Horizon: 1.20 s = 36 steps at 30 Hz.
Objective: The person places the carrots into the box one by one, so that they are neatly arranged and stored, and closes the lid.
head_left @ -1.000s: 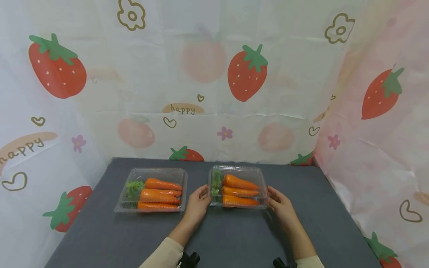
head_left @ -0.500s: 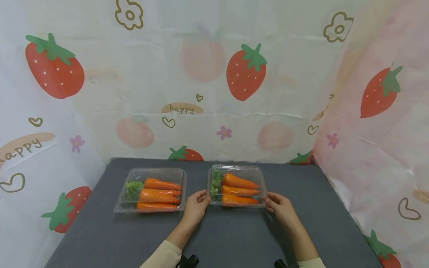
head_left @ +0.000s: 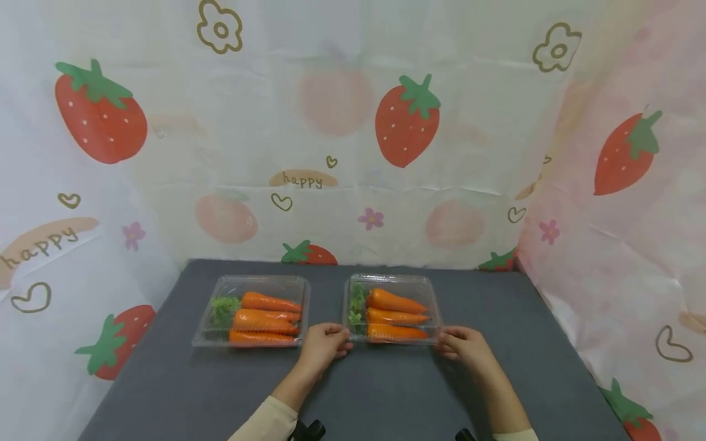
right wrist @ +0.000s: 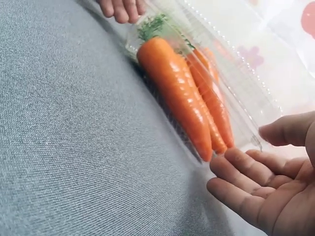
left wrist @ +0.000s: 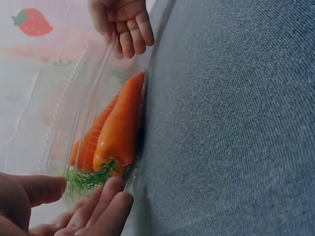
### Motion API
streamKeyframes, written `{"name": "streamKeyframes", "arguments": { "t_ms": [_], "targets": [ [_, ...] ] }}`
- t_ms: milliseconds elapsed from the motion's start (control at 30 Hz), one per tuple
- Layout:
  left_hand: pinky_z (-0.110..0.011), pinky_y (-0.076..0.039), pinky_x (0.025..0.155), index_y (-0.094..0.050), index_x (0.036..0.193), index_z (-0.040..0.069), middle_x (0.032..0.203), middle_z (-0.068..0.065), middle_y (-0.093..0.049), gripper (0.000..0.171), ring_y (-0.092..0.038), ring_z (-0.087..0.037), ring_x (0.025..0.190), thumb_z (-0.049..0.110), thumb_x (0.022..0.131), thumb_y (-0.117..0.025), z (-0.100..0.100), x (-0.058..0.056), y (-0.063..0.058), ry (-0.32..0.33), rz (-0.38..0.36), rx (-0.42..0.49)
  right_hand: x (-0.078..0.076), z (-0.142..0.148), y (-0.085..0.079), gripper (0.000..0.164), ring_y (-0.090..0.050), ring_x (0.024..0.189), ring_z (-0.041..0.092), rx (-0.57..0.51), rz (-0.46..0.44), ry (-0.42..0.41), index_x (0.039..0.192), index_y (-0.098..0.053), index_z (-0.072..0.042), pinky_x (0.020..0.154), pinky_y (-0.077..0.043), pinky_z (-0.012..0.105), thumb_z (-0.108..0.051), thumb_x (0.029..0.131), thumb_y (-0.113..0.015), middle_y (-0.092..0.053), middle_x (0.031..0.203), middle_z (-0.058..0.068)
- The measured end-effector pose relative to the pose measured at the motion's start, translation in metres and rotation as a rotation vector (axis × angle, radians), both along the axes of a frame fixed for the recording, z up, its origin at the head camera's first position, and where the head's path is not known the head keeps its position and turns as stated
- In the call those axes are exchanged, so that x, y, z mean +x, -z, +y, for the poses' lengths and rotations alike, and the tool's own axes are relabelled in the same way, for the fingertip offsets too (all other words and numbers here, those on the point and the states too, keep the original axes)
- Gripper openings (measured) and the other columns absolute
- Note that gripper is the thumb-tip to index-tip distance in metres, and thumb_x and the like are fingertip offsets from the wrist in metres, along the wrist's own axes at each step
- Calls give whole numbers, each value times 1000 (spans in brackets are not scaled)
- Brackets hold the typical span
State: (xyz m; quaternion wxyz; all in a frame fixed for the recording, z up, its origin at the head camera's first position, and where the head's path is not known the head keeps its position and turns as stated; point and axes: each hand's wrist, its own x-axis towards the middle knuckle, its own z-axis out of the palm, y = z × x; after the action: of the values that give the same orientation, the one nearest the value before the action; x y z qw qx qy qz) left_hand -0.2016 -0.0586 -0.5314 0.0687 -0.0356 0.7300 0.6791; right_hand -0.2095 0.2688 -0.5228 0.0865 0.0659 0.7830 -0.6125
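A clear plastic clamshell box (head_left: pixel 398 281) lies right of centre on the table, its lid down. Three orange carrots (head_left: pixel 396 316) and a sprig of green leaves (head_left: pixel 356 306) show through it. My left hand (head_left: pixel 322 348) pinches its front left corner, thumb at the rim and fingers below in the left wrist view. At the front right corner, my right hand (head_left: pixel 467 350) pinches the rim (right wrist: pixel 261 144) between thumb and fingers.
A second clear box (head_left: pixel 259 281) with carrots (head_left: pixel 265 320) and leaves stands to the left, close to my left hand. Strawberry-printed cloth (head_left: pixel 353 147) hangs behind and along the sides of the grey table (head_left: pixel 380 392).
Both hands have slid a little toward the near side, down to the box's front corners. The box has barely moved, and the left box stays put.
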Motion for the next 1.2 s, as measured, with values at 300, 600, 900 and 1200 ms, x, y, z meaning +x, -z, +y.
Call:
{"name": "streamKeyframes", "arguments": {
  "t_ms": [300, 600, 900, 1200],
  "targets": [
    [-39, -64, 76, -67, 119, -12, 105, -26, -73, 29, -76, -28, 88, 11, 103, -61, -1, -4, 2, 4, -43, 51, -5, -1, 1, 42, -75, 92, 26, -151, -75, 47, 131, -56, 16, 88, -62, 44, -13, 102, -64, -74, 102, 18],
    [-43, -64, 74, -62, 117, -20, 92, -28, -74, 28, -76, -27, 79, 4, 103, -56, 3, -3, 7, 19, -57, 139, -7, -1, 10, 46, -75, 88, 25, -291, -119, 87, 132, -54, 18, 86, -62, 43, -14, 101, -66, -75, 95, 13],
    [-41, -64, 75, -61, 115, -20, 92, -24, -74, 25, -76, -23, 78, 0, 102, -57, 8, 2, 8, -5, -68, 199, -7, -1, 16, 44, -74, 86, 23, -292, -90, 108, 128, -56, 18, 85, -63, 42, -15, 101, -66, -75, 92, 10],
    [-38, -64, 75, -59, 117, -19, 96, -25, -73, 24, -75, -20, 78, -1, 102, -57, 10, 1, 10, -30, -61, 236, -8, -1, 18, 36, -74, 83, 22, -295, -44, 113, 121, -58, 18, 83, -63, 41, -11, 101, -65, -75, 90, 10]
  ]
}}
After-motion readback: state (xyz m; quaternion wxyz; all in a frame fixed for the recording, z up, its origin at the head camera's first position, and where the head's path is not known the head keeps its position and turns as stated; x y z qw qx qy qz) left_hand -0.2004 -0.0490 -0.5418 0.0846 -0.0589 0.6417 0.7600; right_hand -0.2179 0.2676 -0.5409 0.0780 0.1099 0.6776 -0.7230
